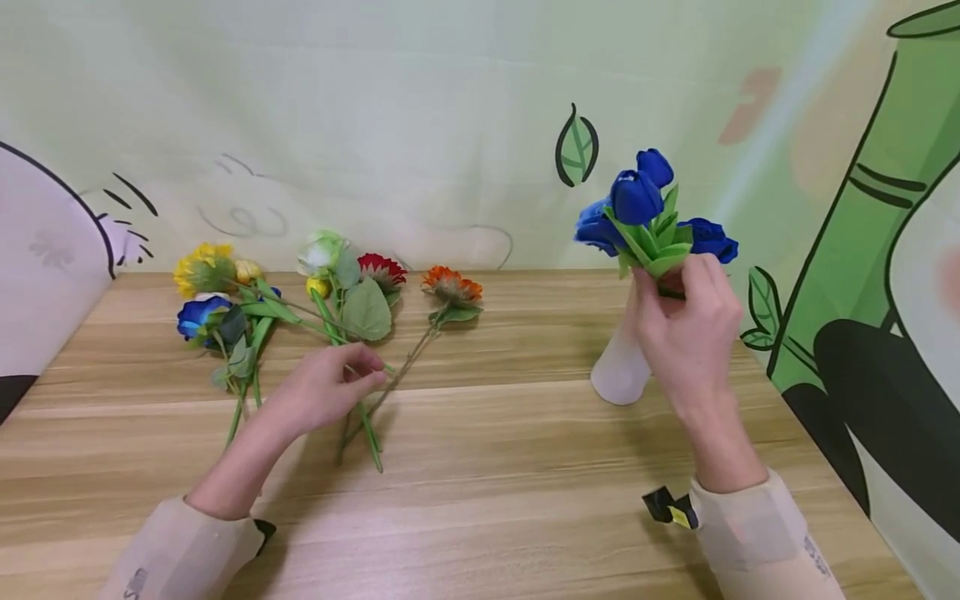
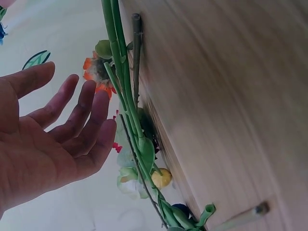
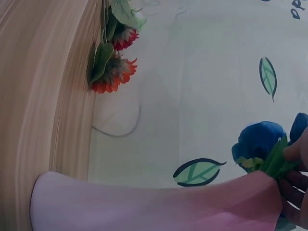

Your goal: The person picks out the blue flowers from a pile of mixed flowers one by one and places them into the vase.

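Observation:
My right hand [image 1: 693,333] pinches the green leaves and stems of blue tulips [image 1: 636,197] at the mouth of a white vase [image 1: 621,375]. Other blue blooms [image 1: 711,240] stick out beside the fingers. In the right wrist view the vase [image 3: 159,207] lies across the bottom, its mouth near the hand. My left hand [image 1: 330,387] hovers over loose flower stems, fingers loosely bent. The left wrist view shows nothing in that palm, with green stems [image 2: 122,72] beyond the fingertips. Nearest to it are an orange flower [image 1: 452,287] and a red flower [image 1: 382,271].
Farther left on the wooden table [image 1: 480,500] lie a yellow flower [image 1: 202,271], a blue flower [image 1: 201,318] and a pale green-white flower [image 1: 322,252], stems crossing. A printed cloth [image 1: 420,125] hangs behind the table's back edge.

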`<state>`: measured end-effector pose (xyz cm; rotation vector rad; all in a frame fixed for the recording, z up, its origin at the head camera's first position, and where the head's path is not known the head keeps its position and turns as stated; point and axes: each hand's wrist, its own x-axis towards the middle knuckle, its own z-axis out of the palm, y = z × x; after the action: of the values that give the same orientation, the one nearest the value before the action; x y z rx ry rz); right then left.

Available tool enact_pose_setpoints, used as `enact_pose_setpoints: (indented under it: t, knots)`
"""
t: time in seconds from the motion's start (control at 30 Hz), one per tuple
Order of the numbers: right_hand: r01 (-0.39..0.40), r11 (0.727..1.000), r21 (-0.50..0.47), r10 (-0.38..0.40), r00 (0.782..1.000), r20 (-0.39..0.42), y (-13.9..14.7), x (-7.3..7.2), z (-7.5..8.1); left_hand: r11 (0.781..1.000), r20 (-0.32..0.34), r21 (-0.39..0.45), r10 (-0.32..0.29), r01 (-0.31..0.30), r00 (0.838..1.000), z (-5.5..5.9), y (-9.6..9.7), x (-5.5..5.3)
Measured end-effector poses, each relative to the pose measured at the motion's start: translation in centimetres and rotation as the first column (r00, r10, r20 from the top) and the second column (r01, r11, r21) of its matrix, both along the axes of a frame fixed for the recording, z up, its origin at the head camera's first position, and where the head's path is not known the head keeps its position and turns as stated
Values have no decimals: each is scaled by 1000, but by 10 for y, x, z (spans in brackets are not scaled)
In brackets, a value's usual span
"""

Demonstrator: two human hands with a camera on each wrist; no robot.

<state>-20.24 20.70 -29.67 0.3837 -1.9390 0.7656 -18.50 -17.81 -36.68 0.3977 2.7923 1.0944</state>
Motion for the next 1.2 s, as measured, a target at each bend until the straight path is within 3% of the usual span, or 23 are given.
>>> enact_pose_setpoints:
  t: [0.2, 0.43, 0.53, 1.2]
  knots:
    - [32, 999, 29, -33, 997, 64, 7, 1, -1, 1000, 0, -13, 4, -4, 1000, 1, -2, 0]
    - [-11, 1000, -5, 11, 999, -33, 6, 1, 2, 1000, -6, -24, 4, -4, 1000, 0, -2, -1]
    - [-6, 1000, 6, 7, 999, -39, 6, 1, 3, 1000, -12, -28, 2, -3, 1000, -1, -2, -2]
    - [70, 987, 142, -85, 991, 102, 14, 8, 9, 999, -14, -38, -6, 5, 1000, 0, -5, 0]
